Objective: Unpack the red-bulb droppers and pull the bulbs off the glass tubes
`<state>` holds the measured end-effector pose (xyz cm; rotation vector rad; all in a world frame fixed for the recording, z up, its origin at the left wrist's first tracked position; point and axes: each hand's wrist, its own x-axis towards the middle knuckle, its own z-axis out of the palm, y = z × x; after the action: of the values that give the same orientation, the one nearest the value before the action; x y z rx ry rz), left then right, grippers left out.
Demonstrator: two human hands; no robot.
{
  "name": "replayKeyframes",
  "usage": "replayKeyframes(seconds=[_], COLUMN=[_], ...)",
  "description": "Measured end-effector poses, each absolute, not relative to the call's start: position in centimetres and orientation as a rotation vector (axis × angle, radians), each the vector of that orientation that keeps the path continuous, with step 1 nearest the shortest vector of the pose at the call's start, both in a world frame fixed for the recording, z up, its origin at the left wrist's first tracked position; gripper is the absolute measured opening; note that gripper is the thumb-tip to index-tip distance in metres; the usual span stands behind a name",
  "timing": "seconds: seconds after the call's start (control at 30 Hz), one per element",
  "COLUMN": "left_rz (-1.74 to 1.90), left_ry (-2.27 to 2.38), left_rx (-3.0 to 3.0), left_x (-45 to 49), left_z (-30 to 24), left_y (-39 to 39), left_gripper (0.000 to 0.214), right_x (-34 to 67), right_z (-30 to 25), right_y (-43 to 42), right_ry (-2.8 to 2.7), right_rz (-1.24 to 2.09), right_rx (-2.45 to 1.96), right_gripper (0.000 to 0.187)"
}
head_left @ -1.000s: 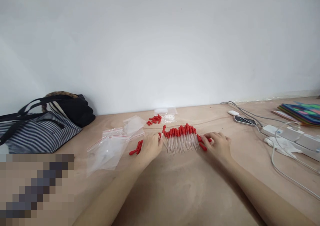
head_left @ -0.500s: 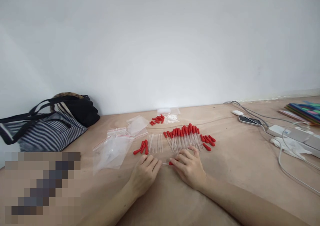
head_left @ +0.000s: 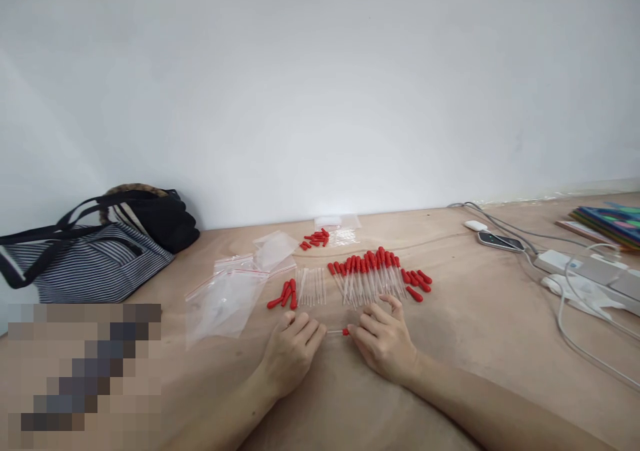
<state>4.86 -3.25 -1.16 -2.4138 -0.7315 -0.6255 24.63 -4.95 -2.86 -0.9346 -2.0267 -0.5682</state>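
My left hand (head_left: 293,352) is closed on one end of a thin clear dropper tube (head_left: 335,332). At the tube's other end sits a red rubber bulb (head_left: 345,332), pinched by the fingers of my right hand (head_left: 387,346), which hide most of it. Just beyond my right hand lies a fanned row of droppers with red bulbs (head_left: 373,264). Several loose red bulbs (head_left: 415,280) are to its right. Bare clear tubes (head_left: 311,286) lie side by side past my left hand, with a few more red bulbs (head_left: 287,295) beside them.
Clear zip bags (head_left: 227,308) lie at left, near a striped bag (head_left: 100,264). Smaller red bulbs (head_left: 316,239) and thin tubes (head_left: 344,237) are farther back. On the right are a phone-like device (head_left: 500,241), a power strip (head_left: 555,262), cables and a colourful stack (head_left: 610,221).
My right hand has shifted slightly right, and a bit more of the tube shows between my hands. The red bulb has moved right with it. The other things lie as before.
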Motion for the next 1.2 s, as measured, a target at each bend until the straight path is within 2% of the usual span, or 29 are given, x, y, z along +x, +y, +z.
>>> replayKeyframes(seconds=[0.13,0.33,0.53,0.8,1.2], left_rz=[-0.670,-0.834,-0.536,-0.375,-0.257], left_ry=[-0.820,-1.392,-1.970,-2.067,-1.921], left_rx=[-2.423,-2.631,-2.675,-2.460,-2.401], left_x=[4.2,3.9,7.4,11.4,12.4], left_z=[-1.1,0.8,3.0,2.3,1.5], left_y=[-3.0,-2.0,1.9,4.8,4.9], left_gripper=[0.031,0.026,0.019,0.018,0.019], right_x=[25.4,28.4,32.4,36.9,36.4], right_z=[-2.8,-1.7,-1.7,-0.9,0.5], right_y=[-5.0,-4.3,-3.3,-3.3,-3.6], right_ry=[-1.986,-1.787,-1.651,-1.391,-1.498], right_rz=[-0.608,-0.395,-0.320,-0.176,0.190], right_rx=[-0.964,-1.223,-1.552,-1.901,-2.139], right_gripper=[0.021,0.014,0.022,0.034,0.028])
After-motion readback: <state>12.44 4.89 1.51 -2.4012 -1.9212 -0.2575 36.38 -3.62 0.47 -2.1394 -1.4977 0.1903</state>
